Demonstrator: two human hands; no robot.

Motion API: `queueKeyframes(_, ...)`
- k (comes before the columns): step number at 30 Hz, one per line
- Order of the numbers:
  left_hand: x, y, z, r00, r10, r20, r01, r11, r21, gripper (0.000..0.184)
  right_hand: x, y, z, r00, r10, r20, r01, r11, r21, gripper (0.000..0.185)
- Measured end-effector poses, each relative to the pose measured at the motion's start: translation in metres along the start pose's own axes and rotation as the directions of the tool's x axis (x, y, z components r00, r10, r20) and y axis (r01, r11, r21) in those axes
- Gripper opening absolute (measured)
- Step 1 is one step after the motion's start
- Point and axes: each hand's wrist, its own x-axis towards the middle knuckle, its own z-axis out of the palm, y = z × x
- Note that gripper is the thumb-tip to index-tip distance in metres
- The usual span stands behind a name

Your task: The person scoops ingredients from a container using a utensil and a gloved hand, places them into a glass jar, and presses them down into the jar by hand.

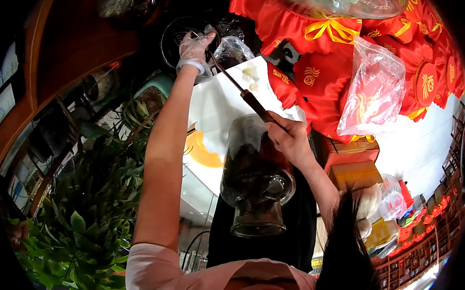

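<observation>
My left hand [194, 49], in a clear plastic glove, is over a dark round-rimmed vessel [167, 41], its thumb and fingers apart. My right hand [291, 136] is closed around the dark wooden handle of a long-handled tool [255, 102]. The tool's thin metal shaft slants up towards the gloved hand; its far end is hidden there. Below my right hand stands a footed glass jar [256, 190] with dark contents, close to my body. Under the shaft lies a white surface [213, 108] with a few small pale pieces [251, 77] near its far edge.
Red cloth-covered jars [326, 71] with yellow ribbons crowd the far right, a clear plastic bag [374, 89] lying against them. Crumpled clear plastic [231, 51] sits beside the gloved hand. Leafy plants [84, 216] stand at left. Cardboard boxes [356, 173] are on the right.
</observation>
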Motion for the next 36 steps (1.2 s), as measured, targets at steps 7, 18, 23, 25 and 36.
queueKeyframes(7, 0.03, -0.026, -0.022, 0.946, -0.165, 0.277, 0.313, 0.679, -0.664, 0.026, 0.005, -0.003, -0.003, 1.0, -0.023, -0.014, 0.021, 0.997, -0.076, 0.03)
queueKeyframes(18, 0.012, -0.002, -0.056, 0.922, -0.284, 0.262, 0.336, 0.251, -0.908, 0.013, 0.023, 0.048, -0.019, 0.975, -0.222, -0.02, 0.204, 0.924, -0.324, 0.023)
queueKeyframes(23, 0.003, 0.015, -0.055, 0.949, -0.255, 0.187, 0.278, 0.39, -0.878, 0.008, 0.024, 0.068, -0.02, 0.897, -0.435, -0.077, 0.229, 0.607, -0.761, 0.021)
queueKeyframes(25, 0.01, 0.015, -0.054, 0.937, -0.311, 0.16, 0.31, 0.524, -0.793, 0.003, 0.033, 0.085, -0.026, 0.885, -0.463, -0.047, 0.263, 0.58, -0.771, 0.022)
queueKeyframes(36, -0.015, 0.032, -0.045, 0.931, -0.358, -0.066, 0.211, 0.679, -0.703, 0.015, 0.041, 0.088, -0.029, 0.911, -0.407, 0.062, 0.265, 0.465, -0.845, 0.032)
